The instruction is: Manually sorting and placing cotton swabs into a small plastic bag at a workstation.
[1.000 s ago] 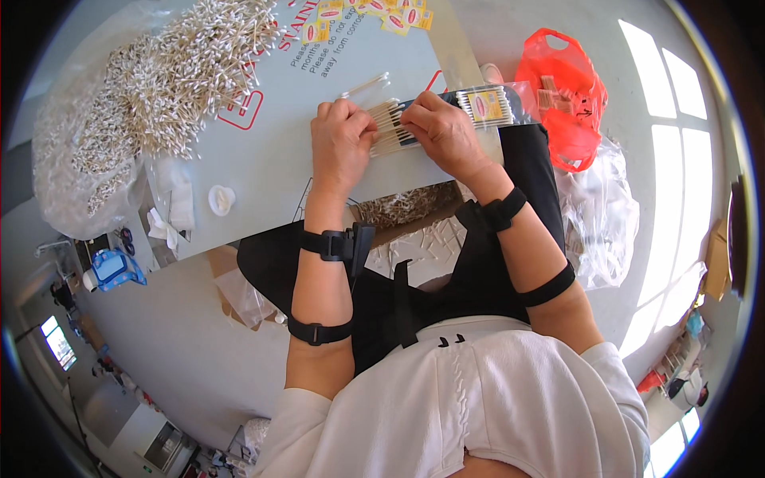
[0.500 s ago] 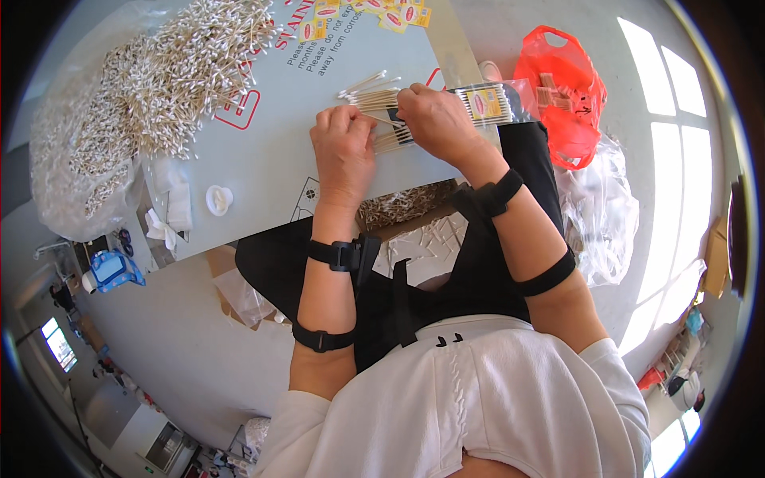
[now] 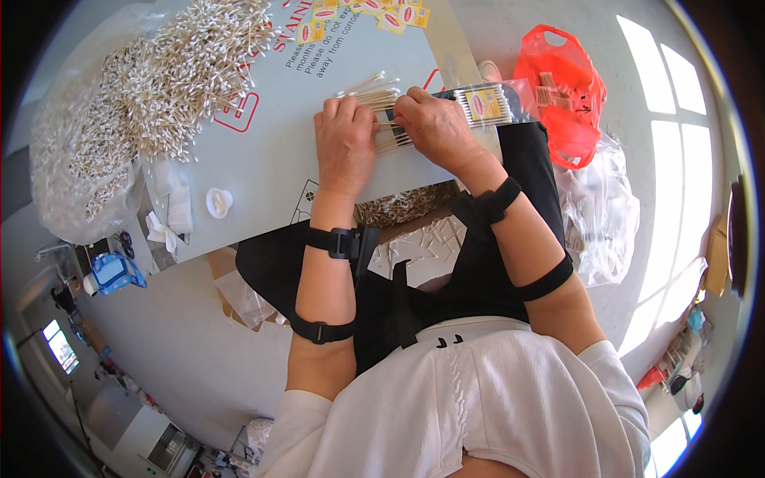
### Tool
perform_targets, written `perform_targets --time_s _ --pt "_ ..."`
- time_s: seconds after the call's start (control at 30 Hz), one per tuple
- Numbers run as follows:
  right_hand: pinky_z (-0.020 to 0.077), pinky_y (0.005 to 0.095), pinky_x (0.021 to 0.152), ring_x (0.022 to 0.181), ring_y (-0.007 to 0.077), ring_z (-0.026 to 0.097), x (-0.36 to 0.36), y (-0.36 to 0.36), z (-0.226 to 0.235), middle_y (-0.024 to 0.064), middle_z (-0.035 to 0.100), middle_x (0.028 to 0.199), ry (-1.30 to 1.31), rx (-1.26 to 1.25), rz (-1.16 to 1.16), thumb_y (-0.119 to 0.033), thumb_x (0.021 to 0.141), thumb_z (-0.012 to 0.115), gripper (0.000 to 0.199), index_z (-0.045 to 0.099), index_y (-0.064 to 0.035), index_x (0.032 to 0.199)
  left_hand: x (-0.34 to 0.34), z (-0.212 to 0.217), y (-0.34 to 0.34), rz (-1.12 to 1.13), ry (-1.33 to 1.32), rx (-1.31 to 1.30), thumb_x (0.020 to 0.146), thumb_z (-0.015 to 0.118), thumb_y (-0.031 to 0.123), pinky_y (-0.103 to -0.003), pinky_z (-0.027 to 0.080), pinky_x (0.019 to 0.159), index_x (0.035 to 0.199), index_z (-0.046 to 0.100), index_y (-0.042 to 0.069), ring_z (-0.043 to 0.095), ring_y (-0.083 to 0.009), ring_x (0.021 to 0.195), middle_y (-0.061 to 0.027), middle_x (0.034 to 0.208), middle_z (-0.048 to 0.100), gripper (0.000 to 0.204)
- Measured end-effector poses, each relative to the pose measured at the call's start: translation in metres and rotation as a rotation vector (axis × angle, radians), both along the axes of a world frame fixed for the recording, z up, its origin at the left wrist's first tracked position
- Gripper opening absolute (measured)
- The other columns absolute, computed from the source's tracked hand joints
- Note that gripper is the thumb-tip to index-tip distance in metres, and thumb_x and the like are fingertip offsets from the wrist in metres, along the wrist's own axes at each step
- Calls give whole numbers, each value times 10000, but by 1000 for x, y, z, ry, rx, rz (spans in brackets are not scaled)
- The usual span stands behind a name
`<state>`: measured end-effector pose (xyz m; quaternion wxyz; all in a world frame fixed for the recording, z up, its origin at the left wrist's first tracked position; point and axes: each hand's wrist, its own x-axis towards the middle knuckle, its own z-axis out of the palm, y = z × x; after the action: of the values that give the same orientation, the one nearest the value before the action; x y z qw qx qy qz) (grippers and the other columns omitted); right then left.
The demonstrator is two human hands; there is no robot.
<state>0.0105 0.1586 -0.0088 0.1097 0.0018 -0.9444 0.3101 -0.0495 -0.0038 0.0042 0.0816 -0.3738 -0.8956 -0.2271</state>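
Observation:
My left hand [image 3: 346, 143] is closed over the table, its fingertips bent down at the ends of some thin wooden cotton swabs [image 3: 388, 140]. Just right of it, my right hand [image 3: 437, 130] pinches at the same swabs; its fingertips hide most of what they grip. A small fan of cotton swabs [image 3: 374, 92] with white tips lies beyond both hands. Beside my right wrist is a clear flat pack of swabs [image 3: 473, 104] with a yellow and red label. Something dark shows under my fingers; I cannot make out what it is.
A large heap of cotton swabs [image 3: 171, 80] spills from a clear bag at the left. Yellow label cards [image 3: 390, 19] lie at the far edge. A small white dish [image 3: 219, 202] stands near the left front. An open box of swabs [image 3: 406, 207] sits below the table edge; a red bag [image 3: 562, 95] is right.
My left hand has shifted slightly right and its fingers have curled in more. My right hand has moved a little left and down, so the two hands are closer.

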Motion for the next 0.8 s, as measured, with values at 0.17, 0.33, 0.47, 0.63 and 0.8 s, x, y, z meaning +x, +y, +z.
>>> perform_targets --time_s 0.17,0.33,0.47,0.63,0.8 --pt "509 435 639 743 355 632 -1 4 2 110 597 846 15 -79 24 -102 853 653 74 595 -57 855 -1 2 -1 -15 -9 -1 717 729 18 -400 408 808 804 586 86 537 -259 946 -18 888 583 180" --pt "508 438 648 747 364 630 -2 6 -1 115 598 839 12 -61 13 -116 860 648 77 600 -56 869 -1 3 -1 -9 -22 1 728 720 18 -401 403 809 821 588 89 532 -260 935 -18 890 580 177" --pt "506 439 652 758 368 628 -2 5 3 115 602 839 -1 -75 20 -134 864 648 96 597 -54 864 -1 0 -3 3 -11 -39 734 716 20 -401 402 827 829 591 91 530 -260 949 -18 914 580 173" --pt "509 376 648 718 315 630 0 3 1 122 618 853 89 -209 -94 -61 858 654 60 618 -38 899 -3 4 1 24 -9 88 760 699 37 -411 394 917 970 639 100 522 -272 1053 -33 1021 593 227" --pt "496 341 657 734 248 630 9 -3 1 116 618 837 185 -616 -374 -15 865 636 54 635 -9 919 -15 -1 2 138 15 -2 822 664 54 -459 356 991 1168 611 74 471 -299 1174 -79 1190 547 351"
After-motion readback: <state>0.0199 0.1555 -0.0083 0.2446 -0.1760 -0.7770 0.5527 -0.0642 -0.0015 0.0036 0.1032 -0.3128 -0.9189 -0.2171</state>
